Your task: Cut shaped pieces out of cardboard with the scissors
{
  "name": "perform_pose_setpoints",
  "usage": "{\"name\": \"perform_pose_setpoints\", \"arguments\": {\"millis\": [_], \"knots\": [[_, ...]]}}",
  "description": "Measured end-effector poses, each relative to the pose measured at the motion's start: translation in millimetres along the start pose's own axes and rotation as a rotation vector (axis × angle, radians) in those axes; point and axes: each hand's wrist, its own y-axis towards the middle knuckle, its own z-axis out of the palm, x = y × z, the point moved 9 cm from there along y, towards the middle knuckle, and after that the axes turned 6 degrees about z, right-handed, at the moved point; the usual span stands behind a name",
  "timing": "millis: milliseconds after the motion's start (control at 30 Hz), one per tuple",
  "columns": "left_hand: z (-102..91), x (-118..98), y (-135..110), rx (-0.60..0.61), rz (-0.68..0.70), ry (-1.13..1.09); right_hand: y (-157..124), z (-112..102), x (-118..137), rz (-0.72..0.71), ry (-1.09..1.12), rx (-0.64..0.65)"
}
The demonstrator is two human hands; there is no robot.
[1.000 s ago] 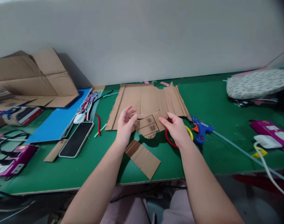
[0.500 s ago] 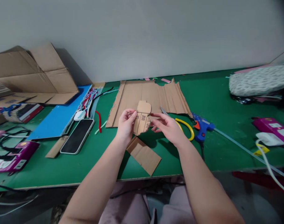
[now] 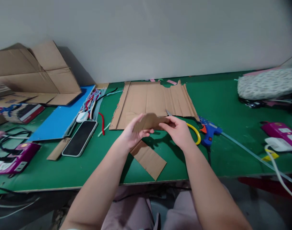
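Both hands hold a small cut cardboard piece [image 3: 149,121] above the green table [image 3: 218,102], its plain brown side facing me. My left hand [image 3: 131,135] grips its left edge with curled fingers. My right hand [image 3: 178,131] pinches its right edge. Behind it lies a large creased cardboard sheet [image 3: 152,99]. A cardboard strip [image 3: 149,159] rests flat on the table just below my hands.
Scissors with a yellow handle [image 3: 193,129] and a blue glue gun [image 3: 209,130] lie right of my hands. A phone [image 3: 80,138], a blue sheet [image 3: 62,115] and folded cardboard boxes [image 3: 35,76] sit at the left. Purple packages [image 3: 280,131] are at the right.
The small cardboard piece was lifted off the large sheet, stood up with its printed side showing, then turned over so its plain side faces me. Both hands stayed on it.
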Motion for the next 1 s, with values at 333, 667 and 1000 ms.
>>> {"name": "perform_pose_setpoints", "arguments": {"millis": [333,667,1000], "knots": [[7.6,-14,0,-0.003,0.292,-0.020,2,-1,-17,0.120,0.299,-0.030],[13.6,-32,-12,0.060,0.490,0.245,-2,10,-29,0.402,0.594,0.103],[11.5,-25,-4,-0.012,0.376,0.033,-2,4,-25,0.314,0.545,-0.019]]}}
